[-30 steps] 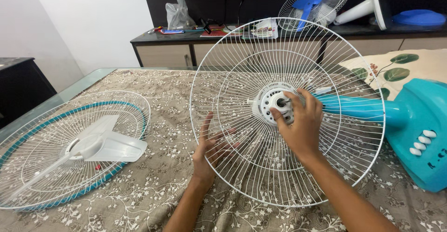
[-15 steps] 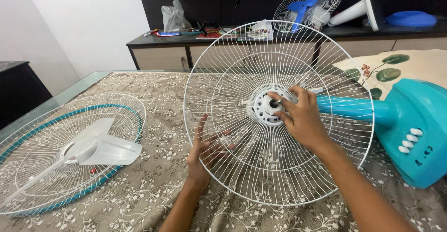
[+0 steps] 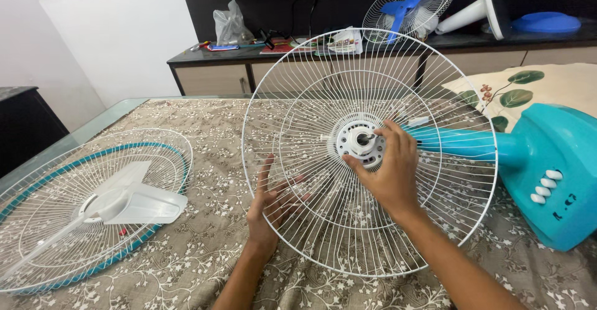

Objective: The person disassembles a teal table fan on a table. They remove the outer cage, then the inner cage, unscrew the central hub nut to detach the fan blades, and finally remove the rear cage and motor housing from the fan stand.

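Note:
A white wire rear fan guard (image 3: 311, 86) stands upright on the table, mounted on a teal fan that lies on its side, its neck (image 3: 463, 144) behind the wires. My right hand (image 3: 388, 170) reaches inside the guard, with its fingers closed around the white round nut at the motor hub (image 3: 354, 137). My left hand (image 3: 273, 201) is flat with fingers spread, pressing the guard's lower left wires from behind. The teal fan base (image 3: 553, 167) with white buttons lies at the right.
A front wire guard with a teal rim (image 3: 56, 185) lies flat at the left, a white fan blade (image 3: 134, 201) resting on it. A flowered cloth (image 3: 205, 129) covers the glass table. On the dark counter behind are a blue-bladed fan (image 3: 410, 2), a plastic bag (image 3: 230, 24) and a white fan stand.
My right hand has turned at the hub, its fingers shifting round the white nut. The left hand stays pressed on the guard. The view drifted slightly.

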